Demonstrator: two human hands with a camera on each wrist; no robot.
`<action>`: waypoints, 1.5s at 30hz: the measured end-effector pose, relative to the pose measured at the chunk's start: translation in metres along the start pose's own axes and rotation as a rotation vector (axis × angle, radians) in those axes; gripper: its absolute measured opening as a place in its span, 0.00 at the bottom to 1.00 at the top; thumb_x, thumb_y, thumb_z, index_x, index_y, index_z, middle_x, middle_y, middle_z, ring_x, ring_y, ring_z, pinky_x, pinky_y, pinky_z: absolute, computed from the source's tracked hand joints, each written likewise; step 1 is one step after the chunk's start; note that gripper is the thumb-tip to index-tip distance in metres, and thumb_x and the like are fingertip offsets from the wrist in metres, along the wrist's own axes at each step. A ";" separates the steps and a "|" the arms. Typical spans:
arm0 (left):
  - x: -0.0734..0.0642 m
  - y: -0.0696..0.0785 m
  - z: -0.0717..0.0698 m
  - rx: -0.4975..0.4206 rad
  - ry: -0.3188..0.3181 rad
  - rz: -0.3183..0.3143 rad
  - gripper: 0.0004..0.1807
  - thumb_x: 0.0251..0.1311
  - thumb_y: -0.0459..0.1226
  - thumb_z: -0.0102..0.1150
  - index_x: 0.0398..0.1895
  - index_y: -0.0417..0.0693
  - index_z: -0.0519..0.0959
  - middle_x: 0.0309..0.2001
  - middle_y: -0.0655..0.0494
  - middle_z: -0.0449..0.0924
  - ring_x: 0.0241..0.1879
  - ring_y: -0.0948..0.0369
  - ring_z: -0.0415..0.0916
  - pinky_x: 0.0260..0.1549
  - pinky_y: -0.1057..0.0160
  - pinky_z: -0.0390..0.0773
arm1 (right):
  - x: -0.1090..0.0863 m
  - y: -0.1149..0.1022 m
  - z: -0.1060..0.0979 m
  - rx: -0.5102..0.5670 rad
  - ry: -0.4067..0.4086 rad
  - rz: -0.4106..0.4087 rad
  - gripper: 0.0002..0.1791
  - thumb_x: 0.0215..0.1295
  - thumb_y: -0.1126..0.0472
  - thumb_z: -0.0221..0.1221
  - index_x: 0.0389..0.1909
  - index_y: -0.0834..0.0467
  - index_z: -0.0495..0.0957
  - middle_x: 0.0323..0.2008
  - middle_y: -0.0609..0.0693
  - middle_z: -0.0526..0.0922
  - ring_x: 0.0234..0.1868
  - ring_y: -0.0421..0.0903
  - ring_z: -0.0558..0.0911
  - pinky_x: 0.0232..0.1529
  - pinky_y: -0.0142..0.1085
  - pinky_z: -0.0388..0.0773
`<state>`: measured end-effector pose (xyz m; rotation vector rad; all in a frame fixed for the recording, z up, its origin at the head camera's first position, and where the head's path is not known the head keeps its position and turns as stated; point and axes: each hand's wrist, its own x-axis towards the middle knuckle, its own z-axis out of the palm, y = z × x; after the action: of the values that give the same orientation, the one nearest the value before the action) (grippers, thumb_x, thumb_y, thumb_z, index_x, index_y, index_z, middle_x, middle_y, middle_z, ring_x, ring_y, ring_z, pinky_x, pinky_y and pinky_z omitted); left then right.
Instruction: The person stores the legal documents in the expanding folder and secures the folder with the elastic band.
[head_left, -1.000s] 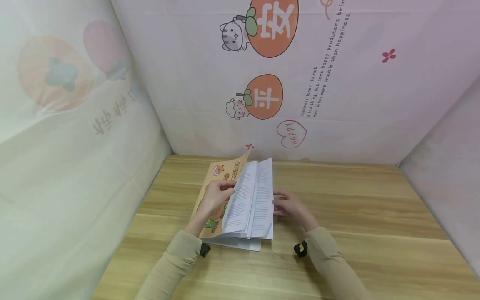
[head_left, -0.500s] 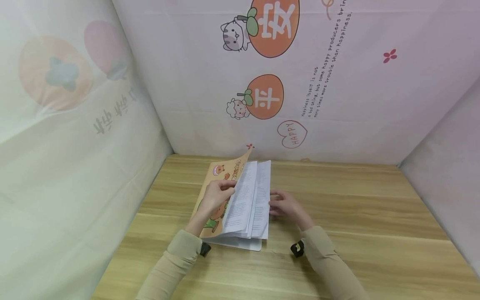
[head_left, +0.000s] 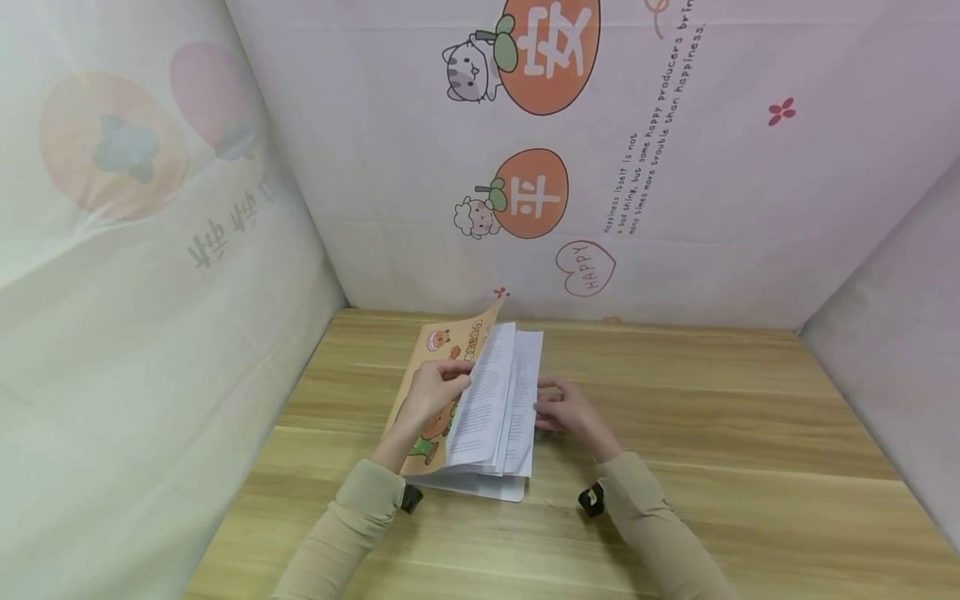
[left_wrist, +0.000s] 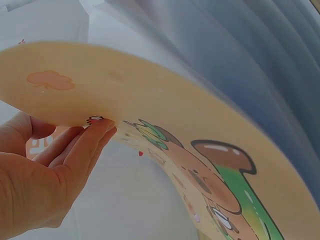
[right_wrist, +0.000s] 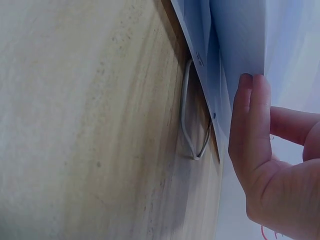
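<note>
An orange folder (head_left: 422,350) with cartoon animals lies on the wooden table, its front cover raised and bowed. At the cover's free edge my left hand (head_left: 431,390) pinches it; the left wrist view shows my fingers along the rim of the cover (left_wrist: 165,90). White printed papers (head_left: 483,400) stand tilted inside. The rightmost sheets (head_left: 525,392) stick out past the rest, and my right hand (head_left: 573,412) pinches their outer edge. In the right wrist view, fingers (right_wrist: 257,120) and thumb meet near the sheet edge. The lower back cover (head_left: 480,487) shows under the papers.
A bent metal wire loop (right_wrist: 186,110) shows at the folder's lower edge in the right wrist view. Wood-grain table (head_left: 712,442) extends to the right. White printed cloth (head_left: 675,250) stands behind and on both sides.
My right hand has moved slightly left, and the sheets at its fingertips have shifted left with their top edge lower. My left hand keeps its place on the raised cover.
</note>
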<state>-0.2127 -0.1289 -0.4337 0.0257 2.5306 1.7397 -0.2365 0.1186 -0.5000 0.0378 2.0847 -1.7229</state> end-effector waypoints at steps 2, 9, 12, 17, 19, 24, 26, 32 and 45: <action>0.000 0.000 0.000 -0.001 0.005 0.001 0.19 0.59 0.31 0.55 0.53 0.37 0.82 0.52 0.38 0.84 0.47 0.55 0.84 0.43 0.64 0.85 | 0.000 0.000 0.001 -0.009 0.000 -0.002 0.30 0.68 0.71 0.54 0.70 0.65 0.61 0.55 0.71 0.78 0.38 0.44 0.84 0.42 0.35 0.86; 0.000 0.001 0.001 -0.023 0.013 0.004 0.19 0.58 0.30 0.55 0.52 0.36 0.83 0.51 0.37 0.84 0.46 0.56 0.84 0.42 0.65 0.85 | 0.000 0.002 0.006 -0.013 0.003 -0.003 0.30 0.67 0.71 0.55 0.70 0.63 0.62 0.55 0.70 0.78 0.38 0.43 0.84 0.44 0.37 0.86; 0.000 0.001 0.001 -0.029 0.011 -0.001 0.18 0.59 0.31 0.56 0.52 0.38 0.83 0.52 0.37 0.84 0.46 0.56 0.84 0.43 0.64 0.85 | 0.001 0.003 0.008 -0.005 -0.002 -0.006 0.30 0.68 0.72 0.54 0.70 0.64 0.62 0.53 0.70 0.78 0.37 0.42 0.83 0.45 0.38 0.86; -0.001 0.000 0.001 -0.013 0.012 -0.004 0.17 0.58 0.31 0.56 0.50 0.40 0.84 0.51 0.38 0.85 0.44 0.57 0.84 0.41 0.65 0.85 | 0.001 0.002 0.014 -0.003 -0.011 -0.006 0.29 0.68 0.72 0.54 0.70 0.65 0.62 0.54 0.69 0.77 0.38 0.43 0.83 0.45 0.39 0.86; -0.001 -0.001 0.001 -0.005 0.013 -0.004 0.17 0.58 0.31 0.56 0.50 0.40 0.84 0.51 0.38 0.85 0.43 0.58 0.84 0.40 0.66 0.85 | 0.001 0.002 0.016 -0.005 -0.018 -0.012 0.29 0.68 0.72 0.54 0.69 0.66 0.62 0.55 0.70 0.77 0.39 0.43 0.83 0.45 0.38 0.86; 0.000 -0.003 0.001 -0.011 0.018 -0.004 0.17 0.58 0.31 0.56 0.50 0.40 0.84 0.50 0.37 0.85 0.42 0.59 0.84 0.39 0.66 0.85 | 0.003 0.003 0.019 0.018 -0.020 -0.009 0.29 0.67 0.73 0.54 0.69 0.66 0.62 0.51 0.67 0.78 0.36 0.42 0.83 0.44 0.39 0.87; 0.000 -0.003 0.001 -0.015 0.019 -0.003 0.17 0.58 0.31 0.55 0.50 0.39 0.84 0.50 0.37 0.85 0.42 0.59 0.84 0.39 0.66 0.85 | 0.003 0.003 0.020 0.030 -0.019 -0.007 0.29 0.67 0.73 0.55 0.68 0.66 0.62 0.49 0.65 0.79 0.35 0.42 0.83 0.44 0.39 0.87; 0.001 -0.003 0.001 -0.015 0.020 -0.003 0.17 0.59 0.30 0.55 0.50 0.39 0.84 0.50 0.37 0.85 0.42 0.59 0.84 0.40 0.66 0.85 | 0.003 0.002 0.021 0.046 -0.027 -0.002 0.30 0.65 0.74 0.55 0.68 0.66 0.61 0.46 0.61 0.79 0.33 0.41 0.83 0.42 0.37 0.87; 0.000 -0.001 0.000 -0.013 0.022 0.003 0.17 0.58 0.30 0.55 0.49 0.39 0.84 0.50 0.37 0.85 0.43 0.58 0.84 0.40 0.65 0.85 | 0.008 0.001 0.026 0.068 -0.045 0.013 0.34 0.63 0.75 0.57 0.70 0.63 0.61 0.47 0.61 0.79 0.35 0.42 0.82 0.39 0.33 0.86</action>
<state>-0.2127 -0.1294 -0.4343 0.0102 2.5353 1.7675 -0.2355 0.0927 -0.5067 0.0325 1.9894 -1.7696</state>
